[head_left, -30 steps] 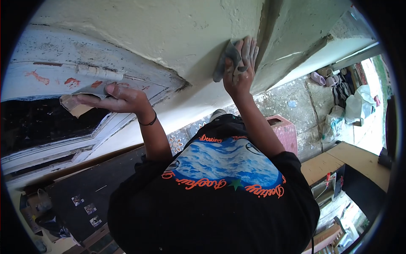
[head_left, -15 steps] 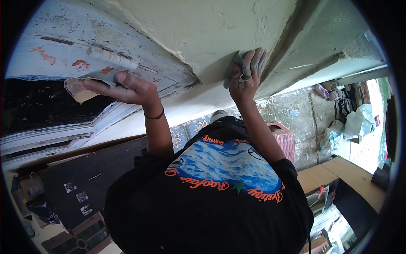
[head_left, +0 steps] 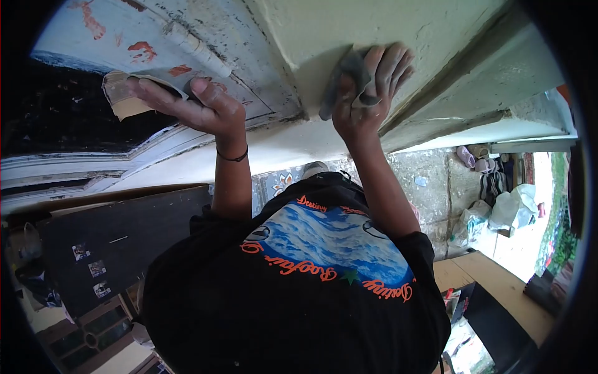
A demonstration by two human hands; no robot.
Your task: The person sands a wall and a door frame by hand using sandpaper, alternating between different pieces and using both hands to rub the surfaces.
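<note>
My left hand (head_left: 196, 107) is at the white-painted window frame (head_left: 205, 28). It holds a folded piece of sandpaper (head_left: 124, 103) with a tan back, fingers stretched along it and thumb on the near side. My right hand (head_left: 369, 93) presses a grey, curled sheet of sandpaper (head_left: 342, 73) against the pale green wall (head_left: 336, 25); part of the sheet is tucked between thumb and fingers. Pale dust coats both hands. Orange-red patches and worn paint show on the frame above my left hand.
A dark window opening (head_left: 68, 106) lies beside the frame. Behind me on the left is a black table (head_left: 137, 240). Shoes (head_left: 483, 163) and plastic bags (head_left: 514, 206) lie on the floor at right, near a wooden table top (head_left: 498, 293). A raised ledge (head_left: 448, 71) runs along the wall.
My right hand has slid a little up the wall with its sandpaper. The view has turned slightly, and my left hand keeps its hold on the sheet at the frame.
</note>
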